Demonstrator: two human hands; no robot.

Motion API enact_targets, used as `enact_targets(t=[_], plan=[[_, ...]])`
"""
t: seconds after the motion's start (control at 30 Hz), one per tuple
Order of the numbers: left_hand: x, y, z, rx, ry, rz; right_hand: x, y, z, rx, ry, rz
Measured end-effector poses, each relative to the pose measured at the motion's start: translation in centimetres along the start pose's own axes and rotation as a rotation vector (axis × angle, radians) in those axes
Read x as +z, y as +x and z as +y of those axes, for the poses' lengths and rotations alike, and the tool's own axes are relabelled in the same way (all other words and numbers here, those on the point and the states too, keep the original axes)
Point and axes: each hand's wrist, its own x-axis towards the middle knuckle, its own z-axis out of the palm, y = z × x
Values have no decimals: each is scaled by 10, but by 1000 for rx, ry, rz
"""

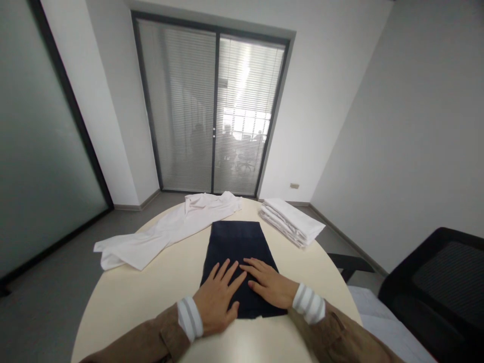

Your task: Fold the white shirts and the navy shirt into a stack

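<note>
A dark navy piece of folded cloth (238, 242) lies flat on the round table, its long sides running away from me. My left hand (219, 300) rests on its near left part, palm down with the fingers spread. On the near right part lies my right hand (270, 282), also flat, its fingers stretched toward the left. The fingertips of both hands come close together near the cloth's middle. Neither hand grips anything. What kind of garment the navy cloth is, I cannot tell.
A loose white garment (170, 229) sprawls along the table's far left, one end over the edge. Folded white cloths (291, 219) are stacked at the far right of the cream tabletop (124, 312). A black mesh chair (438, 287) stands at the right, beside white material (381, 315).
</note>
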Motion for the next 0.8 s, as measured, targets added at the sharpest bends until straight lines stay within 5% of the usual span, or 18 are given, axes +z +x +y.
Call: enact_targets(t=[0.17, 0.43, 0.67, 0.8], plan=[[-4, 1, 1, -4, -2, -15, -24, 50, 0, 40, -66, 120], [-5, 2, 0, -22, -16, -24, 7, 102, 9, 40, -123, 117], [-4, 2, -2, -16, -50, -6, -14, 131, -2, 10, -192, 124], [-3, 4, -2, -24, -74, -21, -7, 161, -8, -25, -182, 70]])
